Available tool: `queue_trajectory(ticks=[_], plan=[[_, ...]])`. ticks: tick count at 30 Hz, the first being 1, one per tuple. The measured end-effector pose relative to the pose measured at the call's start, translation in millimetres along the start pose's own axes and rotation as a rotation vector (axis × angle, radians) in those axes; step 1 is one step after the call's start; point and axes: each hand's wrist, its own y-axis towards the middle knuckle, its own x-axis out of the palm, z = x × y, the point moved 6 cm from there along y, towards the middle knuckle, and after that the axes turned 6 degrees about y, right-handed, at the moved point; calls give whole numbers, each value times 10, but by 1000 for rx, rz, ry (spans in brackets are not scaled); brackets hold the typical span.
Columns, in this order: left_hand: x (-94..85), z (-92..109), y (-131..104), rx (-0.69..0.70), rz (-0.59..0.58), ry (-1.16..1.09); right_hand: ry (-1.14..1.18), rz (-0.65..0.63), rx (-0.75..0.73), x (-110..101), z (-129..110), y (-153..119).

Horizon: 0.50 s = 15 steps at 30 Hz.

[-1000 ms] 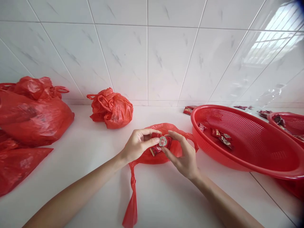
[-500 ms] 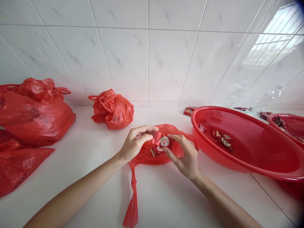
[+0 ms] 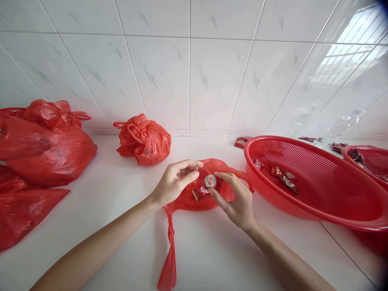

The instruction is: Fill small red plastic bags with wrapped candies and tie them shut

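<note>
Between my hands is a red wrapped packet [image 3: 210,181] with a round white label. My right hand [image 3: 238,199] pinches its right side between thumb and fingers. My left hand [image 3: 175,181] is at its left end, thumb and fingertips close together on the wrapper's edge. Under both lies a spread red plastic bag [image 3: 194,205], with a twisted handle trailing toward the front. A smaller red packet [image 3: 200,192] rests on the bag just below the held one.
A big red mesh basket [image 3: 318,190] holding several packets stands at the right, with a second basket [image 3: 371,155] behind. One packet [image 3: 241,142] lies near the wall. Knotted red bags stand at the left [image 3: 57,149] and back centre [image 3: 148,141].
The left end of the packet's wrapper now looks flatter and darker, and my left thumb has shifted slightly to the right. My right hand has barely moved.
</note>
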Motion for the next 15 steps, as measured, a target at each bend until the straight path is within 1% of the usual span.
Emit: queue_trajectory(ticks=[6,9,11,15], plan=[[27,21,2,43,-46,85,29,-24,37,6,30,-18],[42,24,-2,41,-73,114,65,-44,106,5,63,-25],[50,34,-7,46,-85,123,144,-78,211,25,106,-25],[86,82,-19,68,-120,146,452,-150,525,133,208,-41]])
